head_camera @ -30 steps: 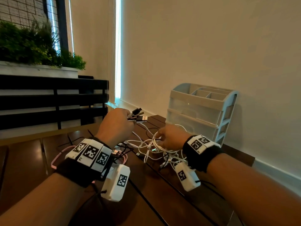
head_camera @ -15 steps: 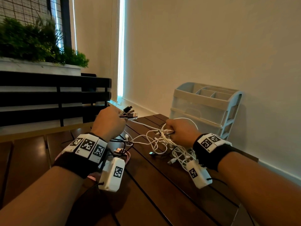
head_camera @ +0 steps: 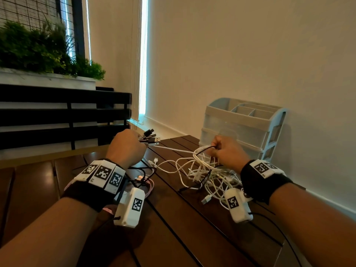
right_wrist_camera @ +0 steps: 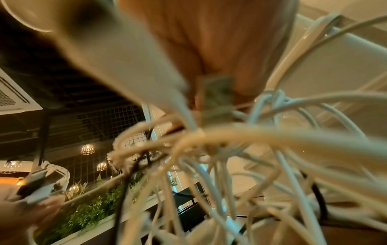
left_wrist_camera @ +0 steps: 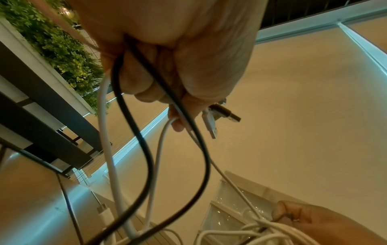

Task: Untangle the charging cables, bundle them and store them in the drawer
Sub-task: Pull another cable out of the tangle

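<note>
Change since the earlier frames: the right hand (head_camera: 228, 152) has risen from the table with a fistful of loops, and the left hand (head_camera: 126, 145) stands further from it, so one white cable (head_camera: 174, 149) now runs nearly straight between them.

Item 1, left hand. Fingers curled tight round a cluster of cable ends; USB plugs (head_camera: 151, 136) stick out past the fingertips toward the wall. In the left wrist view two black leads (left_wrist_camera: 146, 165) and white leads hang in loops below the closed fingers (left_wrist_camera: 146, 79); how many cables pass through the fist is hidden by the palm.

Item 2, right hand. Fingers clenched on the top of the cable tangle (head_camera: 204, 170), mostly white with a few black strands. The loops trail from under the fingers down to the wooden table (head_camera: 173, 228). The right wrist view is filled with blurred white strands (right_wrist_camera: 240, 149); individual cables and the fingertips cannot be made out there.

Item 3, loose ends. A white plug (head_camera: 155, 160) lies on the table between the hands, below the taut cable. Under the left wrist lies a pink cable (head_camera: 151, 186), partly covered by the wrist camera.

Item 4, drawer unit (head_camera: 242, 130). Pale plastic, against the wall just beyond the right fingers; both drawers closed, lower left corner hidden behind the right hand.
</note>
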`<action>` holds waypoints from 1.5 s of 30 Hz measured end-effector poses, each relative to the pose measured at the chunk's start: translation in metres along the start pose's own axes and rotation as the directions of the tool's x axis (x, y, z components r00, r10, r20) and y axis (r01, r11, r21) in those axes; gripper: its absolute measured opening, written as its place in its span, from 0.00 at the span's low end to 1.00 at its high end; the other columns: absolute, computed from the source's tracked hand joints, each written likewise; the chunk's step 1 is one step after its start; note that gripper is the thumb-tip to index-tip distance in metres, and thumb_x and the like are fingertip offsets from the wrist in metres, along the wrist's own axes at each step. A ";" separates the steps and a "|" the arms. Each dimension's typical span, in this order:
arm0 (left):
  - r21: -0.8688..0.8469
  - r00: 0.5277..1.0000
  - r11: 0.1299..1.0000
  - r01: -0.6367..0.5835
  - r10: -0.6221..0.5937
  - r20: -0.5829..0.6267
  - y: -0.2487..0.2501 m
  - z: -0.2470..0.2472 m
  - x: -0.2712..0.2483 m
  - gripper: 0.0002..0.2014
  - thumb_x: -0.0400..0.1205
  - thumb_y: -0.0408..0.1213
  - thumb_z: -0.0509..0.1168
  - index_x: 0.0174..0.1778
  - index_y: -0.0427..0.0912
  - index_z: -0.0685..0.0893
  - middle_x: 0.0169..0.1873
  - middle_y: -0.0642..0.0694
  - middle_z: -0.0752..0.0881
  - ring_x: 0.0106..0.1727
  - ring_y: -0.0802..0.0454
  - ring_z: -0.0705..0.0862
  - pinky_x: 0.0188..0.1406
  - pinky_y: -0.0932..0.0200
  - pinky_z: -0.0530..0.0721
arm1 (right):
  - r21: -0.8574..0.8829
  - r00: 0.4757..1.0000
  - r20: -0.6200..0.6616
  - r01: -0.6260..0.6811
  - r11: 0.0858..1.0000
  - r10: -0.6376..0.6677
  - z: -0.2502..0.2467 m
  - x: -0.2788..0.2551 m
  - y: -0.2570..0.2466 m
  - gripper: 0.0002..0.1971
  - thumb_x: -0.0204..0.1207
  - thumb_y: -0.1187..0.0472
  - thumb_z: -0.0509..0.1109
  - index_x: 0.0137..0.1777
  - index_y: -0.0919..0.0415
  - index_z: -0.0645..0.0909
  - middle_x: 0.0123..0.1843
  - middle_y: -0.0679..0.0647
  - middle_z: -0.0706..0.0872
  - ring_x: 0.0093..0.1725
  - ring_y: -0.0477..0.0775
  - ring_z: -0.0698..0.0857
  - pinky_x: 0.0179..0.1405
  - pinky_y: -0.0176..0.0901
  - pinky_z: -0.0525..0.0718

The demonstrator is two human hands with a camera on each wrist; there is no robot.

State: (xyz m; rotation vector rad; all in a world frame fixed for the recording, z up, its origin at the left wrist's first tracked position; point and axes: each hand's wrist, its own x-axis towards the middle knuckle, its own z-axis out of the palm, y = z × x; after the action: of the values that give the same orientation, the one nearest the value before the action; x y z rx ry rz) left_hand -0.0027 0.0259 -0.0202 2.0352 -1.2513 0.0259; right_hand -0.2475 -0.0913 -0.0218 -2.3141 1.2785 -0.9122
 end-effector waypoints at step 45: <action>-0.190 0.984 0.976 -0.106 0.075 -0.163 0.002 -0.055 0.007 0.06 0.79 0.36 0.70 0.36 0.44 0.83 0.29 0.48 0.80 0.31 0.55 0.76 0.25 0.61 0.68 | -0.050 0.986 0.145 -0.081 0.995 0.088 -0.021 0.011 -0.008 0.11 0.84 0.63 0.61 0.40 0.64 0.78 0.32 0.58 0.81 0.29 0.52 0.79 0.26 0.35 0.79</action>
State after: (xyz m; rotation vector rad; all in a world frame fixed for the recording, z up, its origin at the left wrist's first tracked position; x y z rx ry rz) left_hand 0.0176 0.0524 0.0234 1.7696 -1.1988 0.0974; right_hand -0.2522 -0.0961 0.0024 -2.2936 1.3357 -0.6788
